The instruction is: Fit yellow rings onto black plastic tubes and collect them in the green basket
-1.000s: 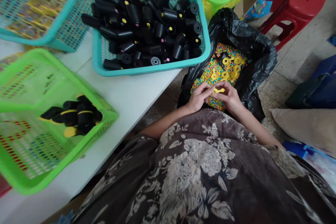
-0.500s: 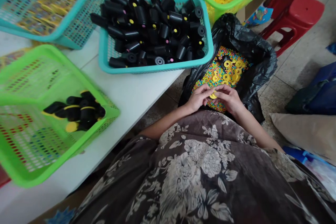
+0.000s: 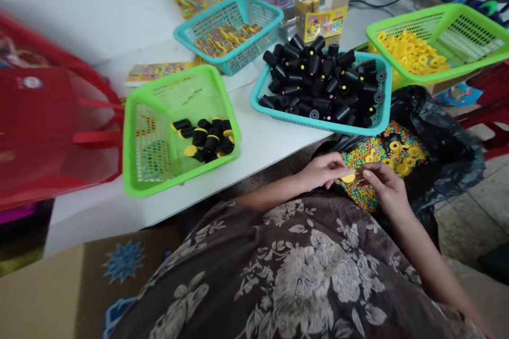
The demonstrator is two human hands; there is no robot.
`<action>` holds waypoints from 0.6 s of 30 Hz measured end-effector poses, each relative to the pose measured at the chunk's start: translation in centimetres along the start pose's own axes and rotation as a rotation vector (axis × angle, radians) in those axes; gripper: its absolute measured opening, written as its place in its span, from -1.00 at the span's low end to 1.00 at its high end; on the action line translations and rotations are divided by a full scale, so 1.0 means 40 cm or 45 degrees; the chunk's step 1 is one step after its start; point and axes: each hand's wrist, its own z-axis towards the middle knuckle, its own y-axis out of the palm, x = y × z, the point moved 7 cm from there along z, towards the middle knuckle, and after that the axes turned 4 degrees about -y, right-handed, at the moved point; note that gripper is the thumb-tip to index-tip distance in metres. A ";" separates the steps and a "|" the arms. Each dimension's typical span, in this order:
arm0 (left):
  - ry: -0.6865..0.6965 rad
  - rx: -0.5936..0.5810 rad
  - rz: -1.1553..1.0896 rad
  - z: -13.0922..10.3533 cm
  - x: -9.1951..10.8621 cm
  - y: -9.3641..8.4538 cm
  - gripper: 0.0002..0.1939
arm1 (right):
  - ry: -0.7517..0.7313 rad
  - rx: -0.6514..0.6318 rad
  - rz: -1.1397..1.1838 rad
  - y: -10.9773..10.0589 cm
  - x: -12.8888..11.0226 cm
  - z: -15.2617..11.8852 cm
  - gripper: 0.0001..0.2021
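My left hand point(image 3: 324, 172) pinches a small yellow round cap point(image 3: 349, 176) between thumb and fingers, above the black plastic bag point(image 3: 453, 140). Close on its right, my right hand point(image 3: 386, 184) has its thumb and fingers drawn together; what lies in them is dark and blurred. Below both hands, the bag holds many tiny coloured balls point(image 3: 363, 151), with several yellow ring-shaped pieces point(image 3: 403, 168) lying on top. A turquoise basket point(image 3: 318, 123) of black cylinders point(image 3: 320, 82), some with yellow or pink dots, stands on the table beyond my hands.
On the white table point(image 3: 254, 132), a green basket point(image 3: 131, 169) holds several black-and-yellow pieces point(image 3: 209, 140). Behind are another turquoise basket point(image 3: 234, 58) with small yellow packets and a printed box point(image 3: 322, 21). A green basket point(image 3: 473, 37) of yellow pieces stands right; a red chair point(image 3: 43, 116) left.
The view has swung left, bringing the red chair and wall boxes into sight. Both hands stay over the bag. My right hand has moved slightly away from the yellow cap, while my left still holds it.
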 end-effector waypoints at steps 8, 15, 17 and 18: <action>0.764 1.595 0.783 -0.446 0.221 -0.413 -0.73 | -0.879 -0.006 -0.914 0.102 -0.320 0.236 -0.85; 0.730 1.833 1.390 -0.538 0.233 -0.500 -0.72 | -0.680 -0.371 -1.043 0.284 -0.250 0.481 -0.76; 0.866 1.816 1.471 -0.515 0.235 -0.437 -0.82 | -0.624 -0.375 -1.016 0.289 -0.244 0.505 -0.75; 0.994 1.771 1.493 -0.497 0.236 -0.391 -0.89 | -0.622 -0.353 -1.011 0.283 -0.251 0.506 -0.74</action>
